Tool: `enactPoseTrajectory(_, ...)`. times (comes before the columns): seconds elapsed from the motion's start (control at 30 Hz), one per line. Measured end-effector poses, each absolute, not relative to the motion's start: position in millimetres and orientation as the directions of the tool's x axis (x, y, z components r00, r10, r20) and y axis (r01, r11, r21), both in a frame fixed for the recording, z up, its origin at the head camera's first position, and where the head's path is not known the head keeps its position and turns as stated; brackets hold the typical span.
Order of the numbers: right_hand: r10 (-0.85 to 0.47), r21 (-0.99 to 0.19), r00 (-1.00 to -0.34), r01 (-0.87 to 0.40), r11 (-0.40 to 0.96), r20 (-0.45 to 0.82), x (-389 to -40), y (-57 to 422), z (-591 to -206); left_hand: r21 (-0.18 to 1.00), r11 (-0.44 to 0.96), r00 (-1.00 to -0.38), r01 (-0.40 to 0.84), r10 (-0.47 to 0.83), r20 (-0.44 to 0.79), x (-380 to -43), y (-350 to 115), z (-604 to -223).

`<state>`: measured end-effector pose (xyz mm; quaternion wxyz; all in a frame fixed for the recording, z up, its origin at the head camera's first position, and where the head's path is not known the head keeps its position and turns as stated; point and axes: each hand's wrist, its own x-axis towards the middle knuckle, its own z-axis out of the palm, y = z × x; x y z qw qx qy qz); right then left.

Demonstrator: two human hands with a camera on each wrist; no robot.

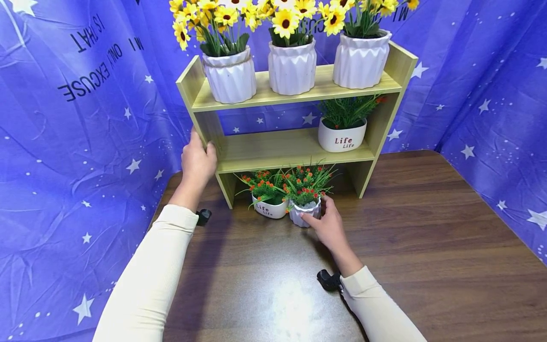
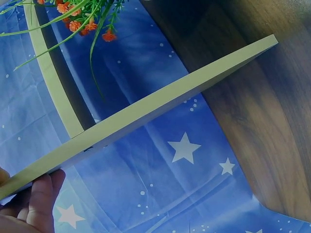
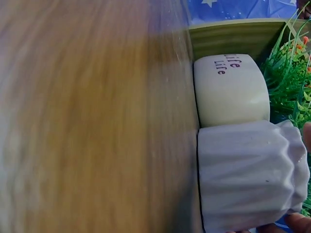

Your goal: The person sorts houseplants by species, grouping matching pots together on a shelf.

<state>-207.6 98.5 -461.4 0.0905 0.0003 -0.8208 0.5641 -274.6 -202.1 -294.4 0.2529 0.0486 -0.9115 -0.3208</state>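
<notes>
My left hand point(image 1: 198, 160) grips the left side panel of a light wooden shelf point(image 1: 269, 148). In the left wrist view, the thumb and fingers point(image 2: 43, 196) lie on opposite sides of that panel's edge. My right hand point(image 1: 332, 229) holds a small white pleated flowerpot point(image 1: 304, 217) of orange-flowered greenery, thumb at the front and fingers round its right side. The right wrist view has this pot point(image 3: 248, 174) standing on the table, right beside a smooth white "Life" planter point(image 3: 231, 94). Both stand under the front of the shelf's middle board.
Three white pots of yellow sunflowers, the middle one point(image 1: 292, 69) included, stand on the top board. Another "Life" planter point(image 1: 339, 137) sits at the right of the middle board. Blue star-printed curtains point(image 1: 102, 156) enclose the brown wooden table point(image 1: 427, 228).
</notes>
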Motion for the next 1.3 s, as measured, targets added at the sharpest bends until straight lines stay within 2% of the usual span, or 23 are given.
enactPoseTrajectory(0.27, 0.158, -0.937, -0.975, -0.099, 0.336, 0.159, -212.0, 91.5, -468.0, 0.614, 0.785, -0.87, 0.079, -0.247, 0.428, -274.3, -201.8, -293.3)
enactPoseTrajectory(0.63, 0.183, -0.912, -0.965, -0.102, 0.397, 0.188, -213.6, 88.9, -469.2, 0.6, 0.796, -0.864, 0.087, -0.239, 0.443, -275.2, -201.4, -296.4)
enactPoseTrajectory(0.87, 0.213, -0.933, -0.962, -0.087, 0.348, 0.169, -213.6, 88.9, -472.1, 0.611, 0.788, -0.867, 0.084, -0.244, 0.434, -275.1, -200.9, -297.4)
enactPoseTrajectory(1.3, 0.152, -0.907, -0.974, -0.09, 0.41, 0.165, -216.8, 89.2, -471.5, 0.61, 0.789, -0.873, 0.075, -0.244, 0.423, -275.6, -202.8, -295.4)
